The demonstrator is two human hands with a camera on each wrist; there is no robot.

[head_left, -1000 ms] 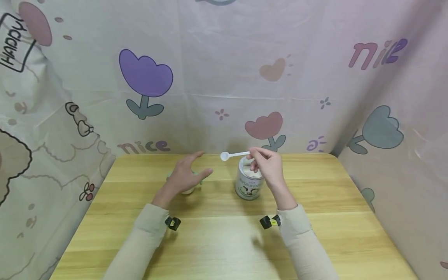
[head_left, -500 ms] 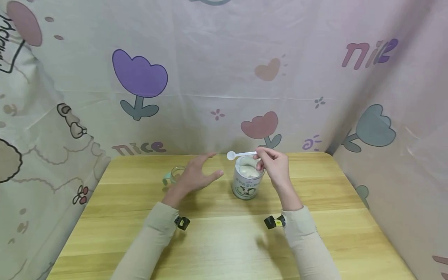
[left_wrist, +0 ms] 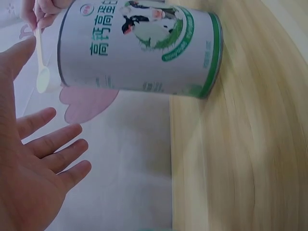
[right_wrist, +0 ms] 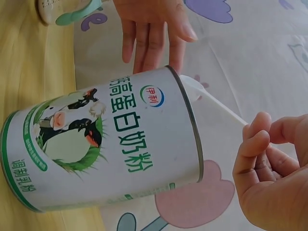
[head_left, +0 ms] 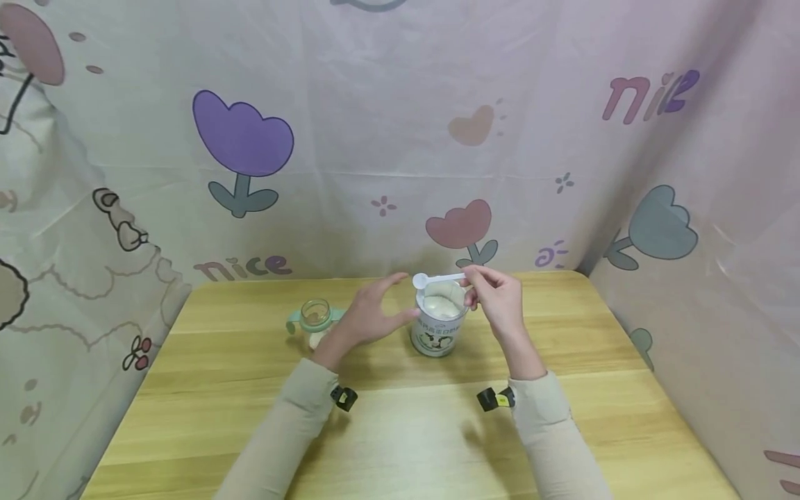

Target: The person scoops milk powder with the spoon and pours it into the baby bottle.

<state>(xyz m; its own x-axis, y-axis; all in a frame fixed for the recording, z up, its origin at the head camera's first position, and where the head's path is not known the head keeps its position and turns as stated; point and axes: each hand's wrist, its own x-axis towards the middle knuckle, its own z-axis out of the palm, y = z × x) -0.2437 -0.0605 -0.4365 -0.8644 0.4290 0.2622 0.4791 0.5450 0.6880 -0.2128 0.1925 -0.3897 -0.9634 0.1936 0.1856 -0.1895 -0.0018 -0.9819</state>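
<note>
My right hand (head_left: 500,298) pinches the handle end of a white measuring spoon (head_left: 440,278), held level over the mouth of an open milk powder can (head_left: 437,339). In the right wrist view, the spoon's bowl (right_wrist: 192,83) is partly hidden by the can's rim. Pale powder (head_left: 441,306) shows inside the can, which stands upright and has a cow on its label. My left hand (head_left: 365,316) is spread with thumb and fingers apart, at the can's left rim, holding nothing. Behind its wrist stands an uncapped clear bottle (head_left: 315,318) with green handles, partly hidden.
The wooden table (head_left: 400,430) carries the can and the bottle near its back edge. A printed cloth (head_left: 350,139) hangs close behind and along both sides.
My left hand has moved right, away from the bottle and up to the can, uncovering more of the bottle. The spoon has shifted slightly right over the can, and the head view has turned a little.
</note>
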